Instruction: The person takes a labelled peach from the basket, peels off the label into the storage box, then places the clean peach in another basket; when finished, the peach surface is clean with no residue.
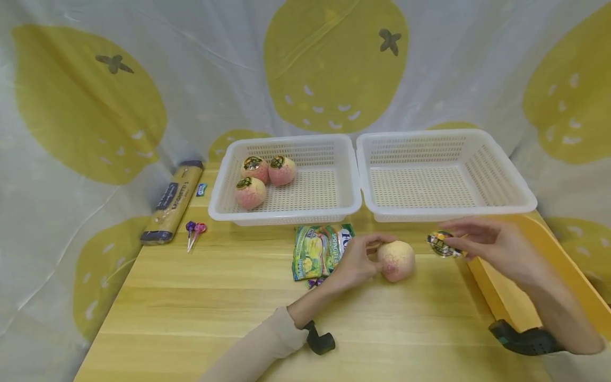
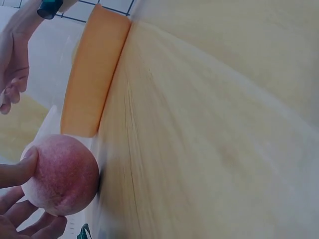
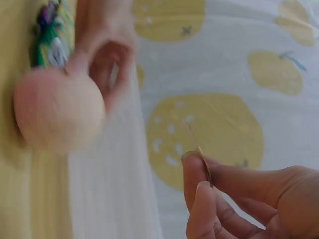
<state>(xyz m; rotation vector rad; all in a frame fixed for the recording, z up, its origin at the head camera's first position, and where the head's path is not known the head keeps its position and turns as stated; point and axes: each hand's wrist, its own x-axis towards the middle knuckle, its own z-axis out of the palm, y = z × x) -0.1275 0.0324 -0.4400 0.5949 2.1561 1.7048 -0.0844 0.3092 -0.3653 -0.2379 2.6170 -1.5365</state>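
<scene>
My left hand [image 1: 355, 265] grips a pink and cream peach [image 1: 397, 261] on the wooden table, thumb on one side and fingers curled round the other. No label shows on this peach. In the right wrist view the same peach [image 3: 57, 112] is blurred. My right hand [image 1: 496, 249], apart from the peach and to its right, pinches a shiny black and gold sticker [image 1: 443, 244] between thumb and fingertips. The sticker [image 3: 205, 167] is seen edge-on in the right wrist view. Three more peaches [image 1: 250, 193], each bearing a similar sticker, sit in the left white basket [image 1: 286, 216].
A second white basket [image 1: 453, 214] stands at back right. An orange bin [image 1: 491, 289] is under my right forearm. Behind my left hand lies a green candy bag [image 1: 307, 252] with a purple wrapped candy [image 1: 315, 283]. Lollipops [image 1: 194, 229] and a spaghetti pack [image 1: 174, 201] lie left.
</scene>
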